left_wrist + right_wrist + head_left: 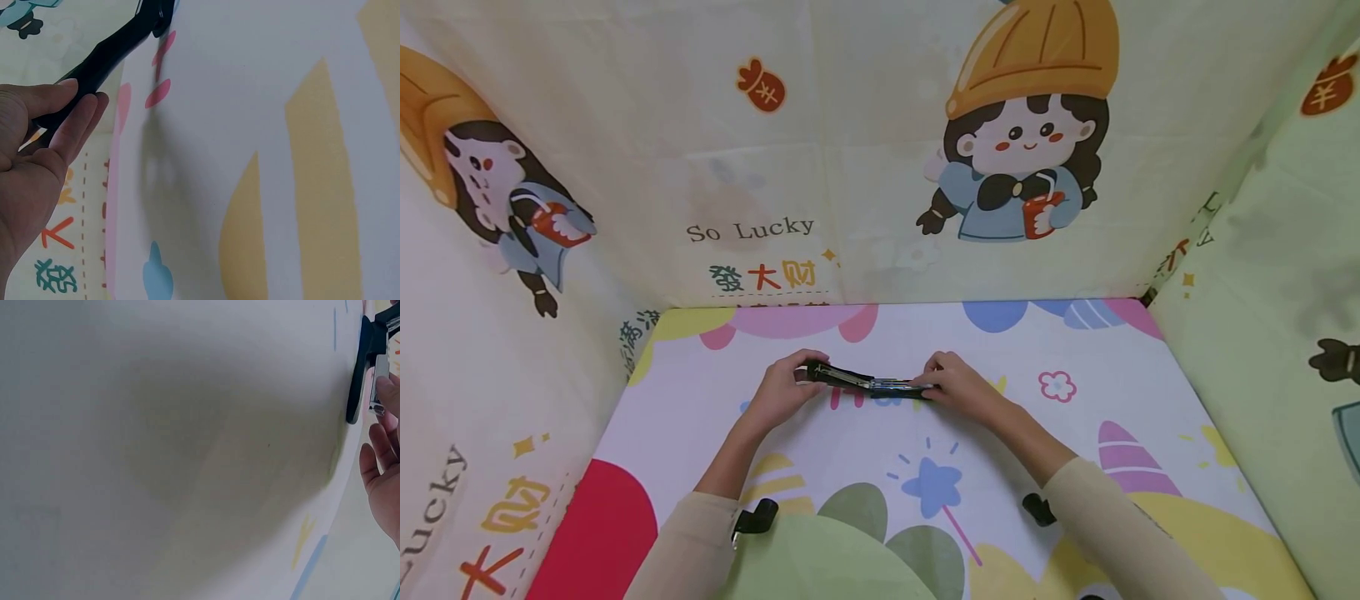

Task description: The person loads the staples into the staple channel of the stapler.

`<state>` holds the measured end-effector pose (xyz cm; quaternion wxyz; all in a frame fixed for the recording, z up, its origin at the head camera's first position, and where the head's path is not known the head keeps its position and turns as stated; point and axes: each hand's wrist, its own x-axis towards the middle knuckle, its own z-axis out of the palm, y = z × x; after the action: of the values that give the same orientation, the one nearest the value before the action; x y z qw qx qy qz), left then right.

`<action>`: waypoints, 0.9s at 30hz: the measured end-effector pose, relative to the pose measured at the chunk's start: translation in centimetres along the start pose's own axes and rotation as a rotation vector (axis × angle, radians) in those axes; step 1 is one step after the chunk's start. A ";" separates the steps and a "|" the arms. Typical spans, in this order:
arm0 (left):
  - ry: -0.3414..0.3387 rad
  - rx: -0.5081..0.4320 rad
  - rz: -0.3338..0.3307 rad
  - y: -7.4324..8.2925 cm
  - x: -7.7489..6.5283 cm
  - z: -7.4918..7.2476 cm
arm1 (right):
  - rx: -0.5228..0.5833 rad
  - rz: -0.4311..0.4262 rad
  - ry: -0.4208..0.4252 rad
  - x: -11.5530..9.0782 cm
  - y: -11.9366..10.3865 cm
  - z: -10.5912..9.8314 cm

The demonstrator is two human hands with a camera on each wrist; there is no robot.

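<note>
A black stapler is opened out wide just above the table, its metal staple channel exposed. My left hand grips one end, thumb on one side and fingers on the other, as the left wrist view shows on the black arm. At the opposite end is my right hand, its fingers pinching there. In the right wrist view the thumb presses the silver channel, beside the black base. Part of the right hand is cut off by that frame's edge.
A brightly printed cloth covers the table. Patterned cloth walls stand at the back and on both sides. Black wrist-camera mounts show at both sleeves. A shadow falls on the table below the hands.
</note>
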<state>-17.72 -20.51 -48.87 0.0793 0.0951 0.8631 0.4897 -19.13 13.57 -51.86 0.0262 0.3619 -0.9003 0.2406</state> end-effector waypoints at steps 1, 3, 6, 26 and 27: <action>0.000 -0.001 -0.001 0.1 0.0 0.0 | 0.007 0.002 -0.002 0.0 0.0 0.0; -0.002 -0.001 0.000 0.1 0.0 0.0 | 0.019 0.007 -0.005 -0.1 0.0 -0.1; -0.005 -0.004 0.002 0.2 0.0 0.0 | 0.055 0.033 -0.004 -0.3 -0.1 -0.2; -0.003 -0.010 -0.016 0.5 -0.1 -0.1 | 0.219 0.250 0.049 -2.6 1.2 -0.7; -0.003 -0.010 -0.014 0.5 0.0 0.0 | 0.218 0.252 0.048 -2.6 1.3 -0.7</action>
<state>-17.64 -20.32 -48.46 0.0847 0.0892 0.8611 0.4934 -18.13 16.35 -52.39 -0.0221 0.2409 -0.9062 0.3469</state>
